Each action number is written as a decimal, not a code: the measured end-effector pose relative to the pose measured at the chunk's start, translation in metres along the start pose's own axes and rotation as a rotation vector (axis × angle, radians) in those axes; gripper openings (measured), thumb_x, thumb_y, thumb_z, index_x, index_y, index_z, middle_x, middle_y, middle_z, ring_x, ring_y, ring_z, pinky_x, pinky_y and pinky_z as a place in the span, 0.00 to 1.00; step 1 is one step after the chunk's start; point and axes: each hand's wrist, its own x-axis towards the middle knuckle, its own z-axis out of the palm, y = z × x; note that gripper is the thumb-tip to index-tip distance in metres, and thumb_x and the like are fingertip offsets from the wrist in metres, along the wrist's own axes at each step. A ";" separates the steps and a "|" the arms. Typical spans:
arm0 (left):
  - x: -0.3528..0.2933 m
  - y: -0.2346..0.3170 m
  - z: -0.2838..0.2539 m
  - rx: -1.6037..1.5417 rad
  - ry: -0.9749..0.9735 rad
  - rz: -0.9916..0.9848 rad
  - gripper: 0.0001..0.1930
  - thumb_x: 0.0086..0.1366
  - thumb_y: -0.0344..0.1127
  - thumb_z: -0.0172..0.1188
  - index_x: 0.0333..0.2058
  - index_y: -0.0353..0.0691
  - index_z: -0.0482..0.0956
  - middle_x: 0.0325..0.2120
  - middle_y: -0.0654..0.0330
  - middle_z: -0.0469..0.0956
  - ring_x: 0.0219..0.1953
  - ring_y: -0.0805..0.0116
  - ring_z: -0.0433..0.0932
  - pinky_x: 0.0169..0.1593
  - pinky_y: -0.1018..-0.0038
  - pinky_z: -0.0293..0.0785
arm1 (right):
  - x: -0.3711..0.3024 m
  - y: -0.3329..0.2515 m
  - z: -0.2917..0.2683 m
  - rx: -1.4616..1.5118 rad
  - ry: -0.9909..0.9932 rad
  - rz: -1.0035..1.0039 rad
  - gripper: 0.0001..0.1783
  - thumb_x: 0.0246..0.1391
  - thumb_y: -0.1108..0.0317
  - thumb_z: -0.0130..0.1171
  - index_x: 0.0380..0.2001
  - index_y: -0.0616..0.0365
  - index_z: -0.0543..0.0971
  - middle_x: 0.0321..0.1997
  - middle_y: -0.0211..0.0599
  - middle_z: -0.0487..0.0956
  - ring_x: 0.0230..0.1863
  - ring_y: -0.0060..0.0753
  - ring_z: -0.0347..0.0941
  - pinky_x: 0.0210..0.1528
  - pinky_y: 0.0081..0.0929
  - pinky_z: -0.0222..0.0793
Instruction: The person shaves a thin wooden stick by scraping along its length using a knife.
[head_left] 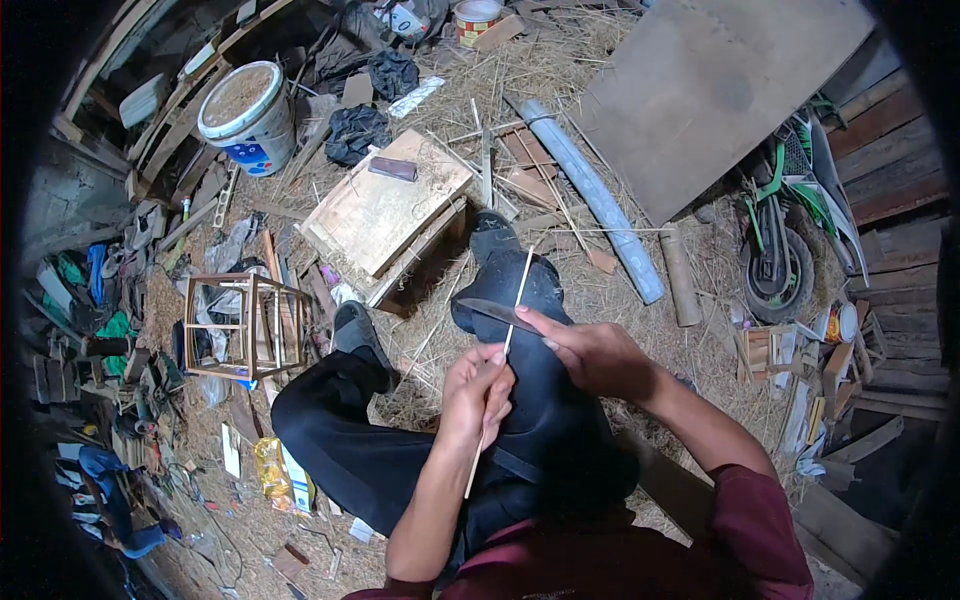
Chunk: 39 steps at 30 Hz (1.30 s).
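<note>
Wooden stick [509, 339] slants over my leg [555, 425], on my side of the wooden box [375, 215], clamped in my left hand [475, 390]; my right hand [598, 360] grips a knife [488, 310], its blade crossing the stick's part nearer that box.

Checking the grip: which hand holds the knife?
The right hand: the dark knife juts from its grip, whereas the left hand holds the thin pale stick.
</note>
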 end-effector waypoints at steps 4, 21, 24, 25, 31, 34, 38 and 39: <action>-0.038 -0.017 -0.025 0.040 0.011 0.003 0.04 0.67 0.33 0.53 0.39 0.42 0.71 0.16 0.64 0.65 0.06 0.83 0.52 0.09 0.84 0.46 | -0.003 0.013 0.007 -0.016 0.050 0.118 0.26 0.61 0.66 0.44 0.63 0.51 0.63 0.47 0.47 0.78 0.29 0.50 0.78 0.31 0.45 0.75; -0.039 0.082 -0.033 0.210 0.161 0.565 0.13 0.68 0.34 0.51 0.45 0.31 0.74 0.29 0.53 0.81 0.17 0.76 0.72 0.18 0.85 0.64 | 0.084 -0.050 0.022 0.717 0.535 0.127 0.09 0.57 0.67 0.61 0.36 0.61 0.76 0.20 0.17 0.69 0.21 0.06 0.59 0.22 0.11 0.53; -0.044 0.106 -0.035 0.198 0.198 0.652 0.12 0.68 0.35 0.51 0.44 0.32 0.74 0.32 0.51 0.81 0.26 0.72 0.79 0.25 0.83 0.71 | 0.113 -0.072 0.034 0.741 0.478 0.033 0.08 0.56 0.66 0.61 0.29 0.60 0.77 0.20 0.19 0.72 0.20 0.07 0.61 0.20 0.12 0.54; -0.046 0.114 -0.036 0.185 0.203 0.679 0.11 0.68 0.35 0.51 0.43 0.33 0.73 0.34 0.50 0.81 0.31 0.70 0.81 0.30 0.82 0.74 | 0.120 -0.080 0.039 0.787 0.422 0.010 0.08 0.56 0.66 0.62 0.29 0.60 0.78 0.22 0.19 0.73 0.23 0.08 0.62 0.24 0.12 0.57; -0.060 0.160 -0.068 0.020 0.264 0.820 0.11 0.68 0.32 0.51 0.45 0.34 0.71 0.41 0.49 0.79 0.41 0.65 0.81 0.45 0.72 0.80 | 0.153 -0.116 0.087 0.819 0.196 -0.077 0.14 0.50 0.64 0.68 0.34 0.64 0.80 0.26 0.29 0.78 0.26 0.13 0.70 0.30 0.15 0.67; -0.059 0.176 -0.079 -0.073 0.284 0.858 0.11 0.68 0.30 0.50 0.46 0.33 0.70 0.44 0.48 0.77 0.44 0.63 0.80 0.46 0.71 0.80 | 0.173 -0.118 0.104 1.031 0.091 -0.009 0.14 0.50 0.64 0.68 0.34 0.64 0.80 0.24 0.27 0.77 0.24 0.12 0.69 0.28 0.14 0.65; -0.053 0.194 -0.096 -0.147 0.304 0.904 0.12 0.68 0.30 0.50 0.46 0.29 0.69 0.46 0.46 0.76 0.47 0.61 0.78 0.48 0.71 0.80 | 0.187 -0.128 0.107 1.350 -0.159 0.181 0.11 0.52 0.66 0.66 0.34 0.62 0.79 0.21 0.22 0.75 0.19 0.08 0.63 0.20 0.11 0.55; -0.050 0.198 -0.101 -0.147 0.295 0.926 0.12 0.68 0.29 0.50 0.46 0.29 0.69 0.46 0.46 0.76 0.47 0.61 0.79 0.48 0.70 0.80 | 0.191 -0.132 0.108 1.343 -0.168 0.174 0.11 0.52 0.66 0.66 0.34 0.62 0.79 0.21 0.22 0.75 0.19 0.08 0.63 0.20 0.11 0.55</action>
